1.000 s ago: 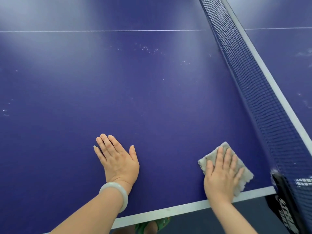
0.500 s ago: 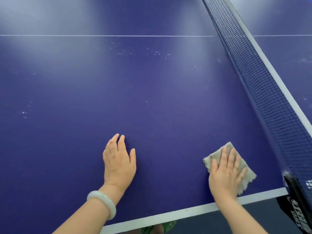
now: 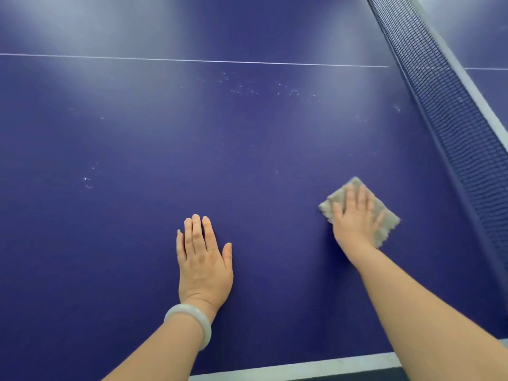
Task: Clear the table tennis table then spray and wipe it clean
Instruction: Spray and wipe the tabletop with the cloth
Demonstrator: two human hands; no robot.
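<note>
Right now your right hand (image 3: 357,218) presses flat, fingers straight, on the grey cloth (image 3: 384,218) lying on the blue table (image 3: 275,138) near the net (image 3: 453,127). Your left hand (image 3: 203,259), a pale bangle (image 3: 189,323) on its wrist, rests open, palm down, on the bare surface.

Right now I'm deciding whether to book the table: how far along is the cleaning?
Clearing looks done: nothing lies on the blue table. Wiping is in hand: the right hand presses a grey cloth beside the net, the left hand rests flat. White specks remain farther in.
</note>
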